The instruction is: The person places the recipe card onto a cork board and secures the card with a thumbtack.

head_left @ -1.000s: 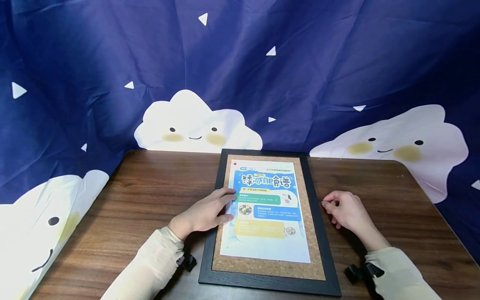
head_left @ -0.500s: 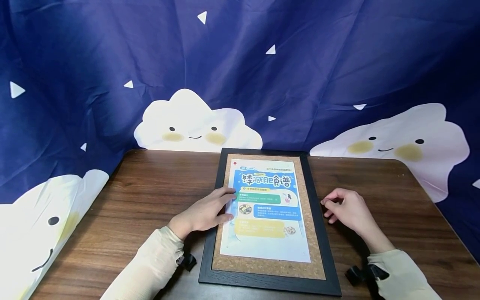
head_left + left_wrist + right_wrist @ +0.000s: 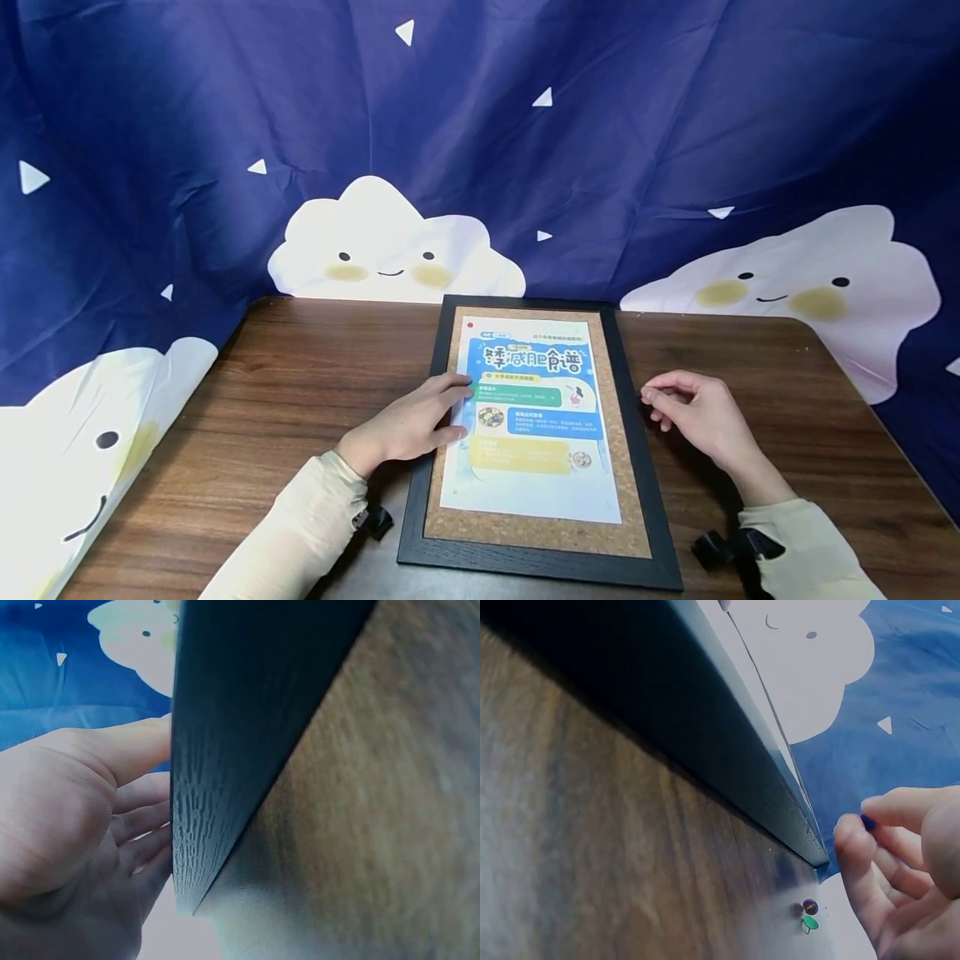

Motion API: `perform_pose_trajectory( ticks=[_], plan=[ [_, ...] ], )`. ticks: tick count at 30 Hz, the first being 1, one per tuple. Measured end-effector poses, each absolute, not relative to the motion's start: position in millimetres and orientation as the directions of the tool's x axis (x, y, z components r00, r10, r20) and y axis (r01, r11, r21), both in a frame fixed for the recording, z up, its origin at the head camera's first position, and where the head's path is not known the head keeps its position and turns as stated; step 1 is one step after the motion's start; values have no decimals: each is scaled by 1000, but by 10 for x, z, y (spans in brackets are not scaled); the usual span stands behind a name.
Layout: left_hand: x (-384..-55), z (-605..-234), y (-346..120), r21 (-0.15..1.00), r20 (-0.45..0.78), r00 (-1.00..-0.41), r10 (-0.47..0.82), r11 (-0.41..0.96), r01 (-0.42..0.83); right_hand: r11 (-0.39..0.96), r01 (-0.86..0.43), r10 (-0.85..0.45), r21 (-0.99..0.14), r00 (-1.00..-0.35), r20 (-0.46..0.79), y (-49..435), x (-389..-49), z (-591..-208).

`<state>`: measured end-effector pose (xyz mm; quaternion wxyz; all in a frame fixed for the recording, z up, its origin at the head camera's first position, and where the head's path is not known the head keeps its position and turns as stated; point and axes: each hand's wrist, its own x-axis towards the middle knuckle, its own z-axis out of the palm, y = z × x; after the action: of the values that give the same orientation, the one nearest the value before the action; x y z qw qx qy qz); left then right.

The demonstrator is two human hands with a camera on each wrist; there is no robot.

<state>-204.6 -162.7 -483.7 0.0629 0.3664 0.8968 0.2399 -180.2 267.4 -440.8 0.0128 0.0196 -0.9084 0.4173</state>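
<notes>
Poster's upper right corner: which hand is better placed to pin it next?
Right, probably. The right hand is beside the frame on that side and pinches a small blue object, perhaps a pin. The left hand rests on the opposite edge of the poster.

Blocked just left of the fingertips of the right hand (image 3: 705,421) by the raised black frame (image 3: 643,467); passable above it, over the paper (image 3: 532,496), up to the fingers of the left hand (image 3: 408,422). Passable rightward of the right fingertips, over the tabletop (image 3: 802,396). Obstructed at tabletop level, lower than those fingertips, by loose pins (image 3: 811,922). Closed beyond both hands by the curtain (image 3: 480,117).
</notes>
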Motion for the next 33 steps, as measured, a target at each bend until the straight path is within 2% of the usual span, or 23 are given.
perform_pose_trajectory(
  ticks=[4, 10, 12, 17, 19, 28, 33],
  plan=[
    [-2065, -4872, -1628, 462, 72, -727, 683, 623, 631, 614, -65, -32, -787, -998, 57, 2663, -1828, -4408],
    [-1893, -4491, -1552, 518, -1, -742, 670, 635, 573, 531, -106, -69, -841, -994, 82, 2648, -1842, -4420],
    [-1962, -4645, -1593, 488, 33, -720, 693, 618, 616, 523, -114, -73, -845, -993, 89, 2647, -1840, -4420],
    [-1960, -4647, -1584, 483, 38, -723, 690, 621, 617, 518, -139, -80, -844, -990, 114, 2653, -1851, -4431],
    [-1882, -4472, -1533, 505, -2, -746, 666, 645, 574, 508, -142, -82, -850, -990, 116, 2654, -1861, -4435],
    [-1979, -4684, -1596, 503, 54, -725, 687, 608, 614, 425, -29, -55, -905, -998, 6, 2639, -1913, -4435],
    [-1959, -4649, -1588, 491, 44, -730, 682, 621, 610, 373, 15, -53, -928, -998, -37, 2607, -1939, -4436]
  ],
)
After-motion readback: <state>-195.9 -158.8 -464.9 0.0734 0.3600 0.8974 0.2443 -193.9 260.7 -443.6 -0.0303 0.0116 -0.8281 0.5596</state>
